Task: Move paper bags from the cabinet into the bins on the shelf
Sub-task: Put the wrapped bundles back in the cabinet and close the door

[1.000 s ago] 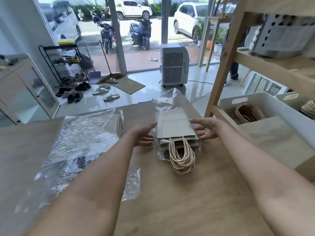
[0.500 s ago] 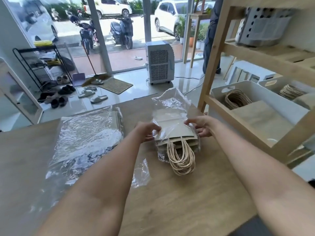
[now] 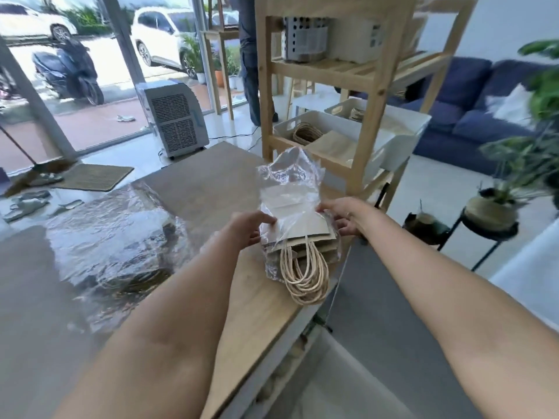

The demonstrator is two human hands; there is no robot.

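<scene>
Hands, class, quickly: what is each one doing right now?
Left hand: closed on the left edge of the bag stack.
Right hand: closed on the stack's right edge.

Bright daylight floods in through the glass front (image 3: 99, 71), glaring on clear plastic (image 3: 115, 237); edges smear with motion blur.

- Wooden worktop (image 3: 193, 189): large clear plastic wrap (image 3: 115, 234) lying flat on it.
- Right of the wrap, at the worktop's edge: plastic-sleeved paper bags (image 3: 302, 234), rope handles (image 3: 305, 276) overhanging.
</scene>
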